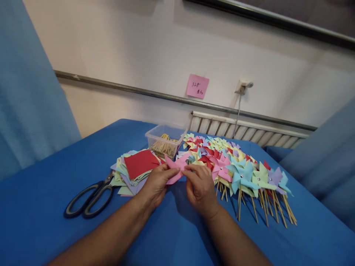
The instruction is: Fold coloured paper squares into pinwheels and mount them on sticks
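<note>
1. While both of my hands are raised just above the blue table (50, 192), they hold one piece of pink paper (176, 168) between them, near the middle of the view.
2. My left hand (156, 183) grips the paper's lower left part, with the thumb on top and the fingers curled beneath it.
3. My right hand (199, 186) pinches the paper's right edge with its fingertips (189, 170), the back of the hand turned toward me.
4. The pink paper is partly folded, with pointed flaps sticking out to the left and upward.
5. Just left of my left hand lies a loose stack of coloured paper squares (133, 173), with a red square (141, 163) on top.
6. Further left, black-handled scissors (90, 197) lie flat on the table, their blades tucked under the edge of the stack.
7. Behind the pink paper stands a clear plastic tub (166, 138) holding thin wooden sticks.
8. To the right of my right hand, a large heap of finished paper pinwheels (235, 166) in red, pink, green, blue and purple lies on the table, their wooden sticks pointing toward me.
9. On the wall behind, a pink sticky note (197, 86) carries handwriting that I cannot read.
</note>
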The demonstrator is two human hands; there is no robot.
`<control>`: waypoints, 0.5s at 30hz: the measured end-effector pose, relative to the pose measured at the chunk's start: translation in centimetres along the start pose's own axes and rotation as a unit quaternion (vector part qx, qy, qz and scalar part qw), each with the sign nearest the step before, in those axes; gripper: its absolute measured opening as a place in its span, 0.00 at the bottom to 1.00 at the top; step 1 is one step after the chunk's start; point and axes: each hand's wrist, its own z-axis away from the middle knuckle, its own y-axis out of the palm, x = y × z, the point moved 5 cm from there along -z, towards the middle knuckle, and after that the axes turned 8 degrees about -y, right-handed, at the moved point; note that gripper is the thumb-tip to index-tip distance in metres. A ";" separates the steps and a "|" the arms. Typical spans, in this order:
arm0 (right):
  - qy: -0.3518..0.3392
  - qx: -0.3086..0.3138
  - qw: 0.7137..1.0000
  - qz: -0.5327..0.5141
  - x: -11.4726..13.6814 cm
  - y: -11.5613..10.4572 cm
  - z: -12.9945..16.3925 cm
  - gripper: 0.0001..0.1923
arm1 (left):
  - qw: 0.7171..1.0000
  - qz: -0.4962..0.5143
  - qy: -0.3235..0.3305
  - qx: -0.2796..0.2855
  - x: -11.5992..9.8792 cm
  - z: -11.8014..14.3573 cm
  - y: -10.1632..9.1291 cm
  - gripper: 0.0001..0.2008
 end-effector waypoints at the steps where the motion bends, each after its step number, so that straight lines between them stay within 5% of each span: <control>1: 0.012 -0.015 1.000 -0.009 -0.2 -0.1 0.1 0.18 | 1.000 -0.008 0.001 -0.003 0.3 -0.2 -0.2 0.15; 9: 0.071 -0.115 0.987 -0.085 0.7 -1.0 -0.8 0.13 | 0.993 -0.114 0.015 -0.032 1.7 -0.7 -0.4 0.11; 13: 0.056 -0.082 0.992 -0.080 0.1 -0.4 -6.9 0.11 | 0.988 -0.150 0.007 0.014 2.5 -0.6 0.3 0.07; 15: 0.089 0.003 0.995 -0.034 -1.9 1.4 -11.0 0.11 | 0.984 -0.175 -0.001 0.004 3.0 -0.7 0.1 0.06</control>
